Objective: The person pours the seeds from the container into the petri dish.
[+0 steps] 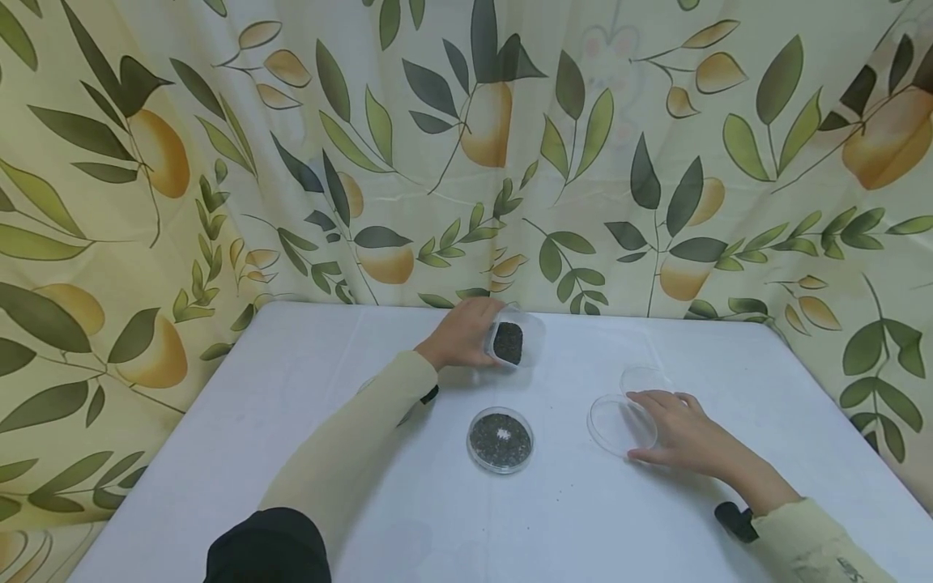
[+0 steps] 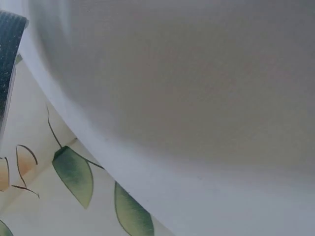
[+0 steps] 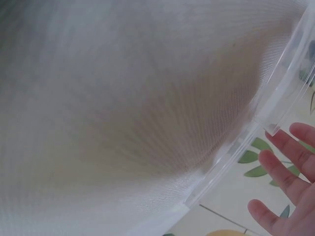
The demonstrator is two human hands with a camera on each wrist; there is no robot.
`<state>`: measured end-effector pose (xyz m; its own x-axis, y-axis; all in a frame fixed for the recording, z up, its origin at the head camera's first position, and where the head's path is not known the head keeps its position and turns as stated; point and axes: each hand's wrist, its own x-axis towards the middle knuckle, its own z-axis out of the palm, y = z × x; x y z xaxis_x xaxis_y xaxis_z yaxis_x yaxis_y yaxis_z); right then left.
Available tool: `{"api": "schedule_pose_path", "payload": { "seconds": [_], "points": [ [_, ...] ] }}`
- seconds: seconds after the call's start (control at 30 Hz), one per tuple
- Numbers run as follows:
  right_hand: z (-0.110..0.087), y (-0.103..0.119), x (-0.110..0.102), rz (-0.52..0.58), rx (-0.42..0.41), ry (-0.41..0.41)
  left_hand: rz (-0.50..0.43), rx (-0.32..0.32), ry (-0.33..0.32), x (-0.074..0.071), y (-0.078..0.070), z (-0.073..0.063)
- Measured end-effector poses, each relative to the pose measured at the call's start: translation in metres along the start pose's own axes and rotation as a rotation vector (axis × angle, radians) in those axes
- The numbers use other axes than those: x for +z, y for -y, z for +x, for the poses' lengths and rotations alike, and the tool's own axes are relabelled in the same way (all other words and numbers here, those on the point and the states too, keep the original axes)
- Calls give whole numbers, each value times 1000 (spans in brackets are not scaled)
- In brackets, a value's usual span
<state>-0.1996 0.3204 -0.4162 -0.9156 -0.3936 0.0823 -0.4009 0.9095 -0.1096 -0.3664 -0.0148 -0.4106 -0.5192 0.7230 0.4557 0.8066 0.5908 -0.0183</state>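
Note:
At the back of the table, my left hand [image 1: 462, 332] grips a small clear plastic box [image 1: 532, 336] tilted on its side, with dark granular material [image 1: 508, 343] inside. My right hand [image 1: 678, 433] is at the right side of a clear round dish or lid [image 1: 622, 427] lying on the table, thumb and fingers spread at its rim. In the right wrist view the fingers [image 3: 281, 169] are apart and fairly straight, a fingertip close to the clear rim [image 3: 268, 120]; contact cannot be told. Between the hands stands a round petri dish [image 1: 500, 440] of dark granules with a white patch in the middle.
Another clear round piece [image 1: 645, 379] lies just behind the dish at my right hand. A white cloth covers the table [image 1: 437, 526], with a few dark specks on it. Behind hangs a leaf-and-fruit patterned curtain [image 1: 437, 202]. Something partly hidden lies under my left forearm.

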Motion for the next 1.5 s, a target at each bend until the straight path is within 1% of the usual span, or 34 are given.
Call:
{"api": "schedule_pose_path", "payload": {
  "seconds": [0.2,0.5,0.83,1.07,1.17,1.3,1.5],
  "points": [
    [1,0,0,3,13,14,44,42,-4,-2,-7,6],
    [2,-2,0,-7,12,12,83,86,-18,-9,-23,19],
    [2,-2,1,-9,21,16,142,152,3,-17,-43,34],
    [1,-1,1,3,20,17,160,198,-6,-14,-52,43],
    [1,-2,1,-5,24,20,163,226,-12,-14,-58,45],
    [0,-3,2,-18,16,4,195,259,-14,-12,-65,49],
    [-1,-4,2,-44,16,1,210,291,-6,-7,-75,55]
  ]
}}
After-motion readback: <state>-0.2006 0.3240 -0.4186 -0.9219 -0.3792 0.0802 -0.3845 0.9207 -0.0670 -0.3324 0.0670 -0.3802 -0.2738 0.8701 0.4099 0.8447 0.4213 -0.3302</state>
